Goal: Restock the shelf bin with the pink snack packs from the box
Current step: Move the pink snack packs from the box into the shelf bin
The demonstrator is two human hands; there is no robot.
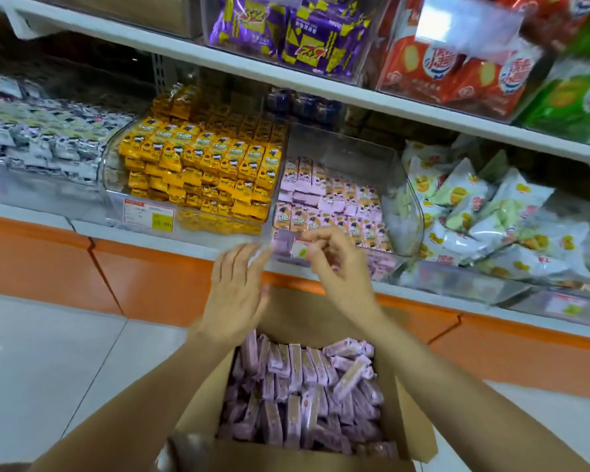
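both your hands hover above the box (201,401). your left hand (235,294) has straight fingers, blurred, holding nothing. your right hand (334,264) curls at the shelf bin (355,148) front; a pinch can't be told. pink snack packs (304,386) fill the box, others lie in the bin.

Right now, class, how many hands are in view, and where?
2. The left hand, spread, is over the box; the curled right hand is at the front of the pink bin. None seems hidden.
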